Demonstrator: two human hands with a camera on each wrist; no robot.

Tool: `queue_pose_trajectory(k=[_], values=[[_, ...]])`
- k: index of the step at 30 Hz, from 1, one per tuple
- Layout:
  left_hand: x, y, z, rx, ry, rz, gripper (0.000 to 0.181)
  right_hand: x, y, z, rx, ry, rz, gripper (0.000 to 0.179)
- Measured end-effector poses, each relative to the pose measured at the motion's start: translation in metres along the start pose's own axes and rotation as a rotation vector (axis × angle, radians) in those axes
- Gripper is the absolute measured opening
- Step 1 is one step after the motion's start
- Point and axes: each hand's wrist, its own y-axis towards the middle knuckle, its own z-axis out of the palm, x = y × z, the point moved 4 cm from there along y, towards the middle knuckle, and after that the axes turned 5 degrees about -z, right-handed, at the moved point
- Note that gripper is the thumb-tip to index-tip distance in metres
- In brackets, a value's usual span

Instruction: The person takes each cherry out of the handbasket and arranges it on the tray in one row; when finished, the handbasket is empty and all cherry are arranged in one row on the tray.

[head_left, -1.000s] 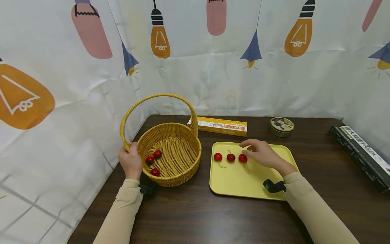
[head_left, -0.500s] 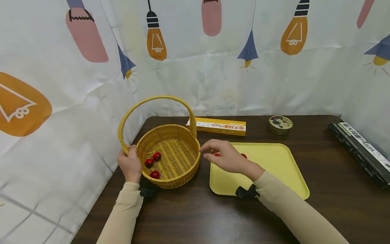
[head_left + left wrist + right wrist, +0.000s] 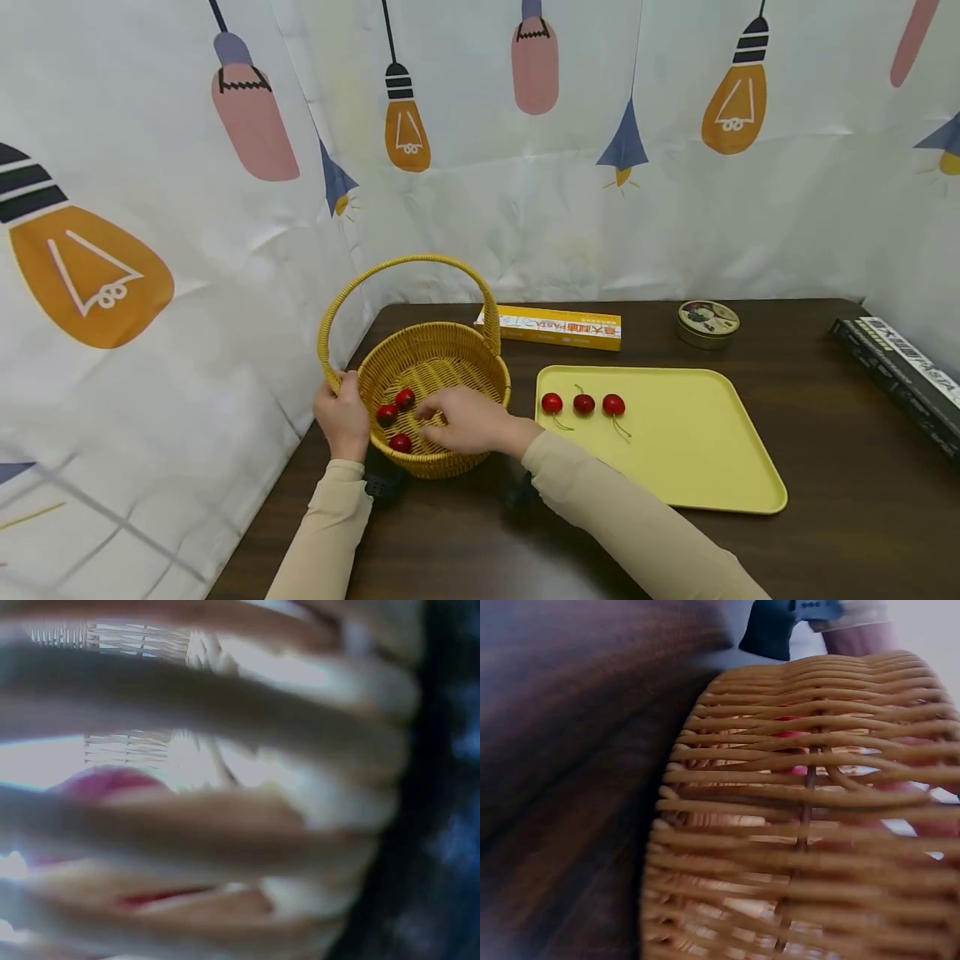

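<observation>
In the head view my left hand [image 3: 342, 418] grips the handle base of a round yellow wicker basket [image 3: 433, 468] at its left side. My right hand [image 3: 467, 422] reaches over the rim into the basket, thumb and fingers apart, with nothing visible between them. Just left of its fingertips lie three cherries: one [image 3: 405, 399] at the back, one [image 3: 387, 416] on the left and one [image 3: 401, 443] in front. Through the close, blurred weave in the left wrist view a red cherry [image 3: 112, 780] shows. The basket wall [image 3: 802, 825] fills much of the right wrist view.
A yellow tray [image 3: 697, 450] to the right bears three stemmed cherries [image 3: 583, 405] in a row. Behind stand a yellow pasta box [image 3: 558, 327] and a round tin [image 3: 707, 323]. A long black box [image 3: 900, 383] lies at the right on the dark table [image 3: 480, 550].
My right hand has moved left from beside the tray's third cherry into the basket. My left hand keeps its grip on the handle. The head view has shifted slightly.
</observation>
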Motion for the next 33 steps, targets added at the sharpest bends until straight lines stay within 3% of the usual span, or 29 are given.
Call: queue_pose_trajectory(k=[3, 8, 16, 25, 31, 33], values=[[0.001, -0.002, 0.001, -0.009, -0.001, 0.001, 0.036, 0.002, 0.009, 0.01, 0.073, -0.077, 0.03, 0.035], [0.001, 0.0, 0.002, -0.027, 0.003, -0.007, 0.037, 0.004, 0.026, 0.022, 0.153, -0.08, 0.046, 0.04], [0.0, 0.0, 0.003, -0.026, -0.006, -0.026, 0.036, 0.004, 0.032, 0.029, 0.285, 0.006, -0.023, 0.035], [-0.003, 0.002, 0.005, -0.023, -0.031, 0.007, 0.036, 0.003, 0.033, 0.026, 0.288, 0.032, -0.038, 0.03], [-0.001, 0.001, 0.004, -0.013, -0.025, -0.012, 0.036, 0.001, 0.032, 0.028, 0.31, 0.036, -0.014, 0.024], [-0.007, -0.003, 0.003, 0.001, -0.022, -0.019, 0.036, 0.0, 0.031, 0.028, 0.32, 0.033, 0.0, 0.022]])
